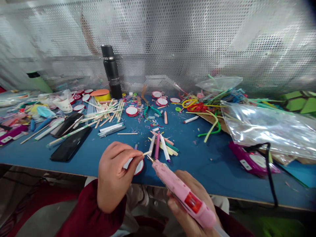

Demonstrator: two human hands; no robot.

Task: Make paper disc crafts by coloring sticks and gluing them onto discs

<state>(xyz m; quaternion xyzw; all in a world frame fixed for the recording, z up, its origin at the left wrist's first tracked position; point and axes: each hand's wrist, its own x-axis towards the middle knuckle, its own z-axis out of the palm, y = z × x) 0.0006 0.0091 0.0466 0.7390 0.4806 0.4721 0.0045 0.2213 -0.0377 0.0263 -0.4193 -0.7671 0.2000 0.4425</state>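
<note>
My left hand (113, 176) is closed in a pinch on a small pale stick (146, 153), held just above the near edge of the blue table (207, 164). My right hand (191, 210) grips a pink glue gun (184, 194), its metal nozzle almost touching the tip of the stick. Under the left hand lies a round white disc with a red rim (138, 168). Just beyond the stick lie several short coloured sticks (161, 144).
A black flask (111, 70) stands at the back by the perforated metal wall. Wooden sticks (108, 113), red-rimmed discs, a black phone (70, 144) lie left. Clear plastic bags (269, 128), coloured tubes, a purple device with black cable (254, 161) lie right.
</note>
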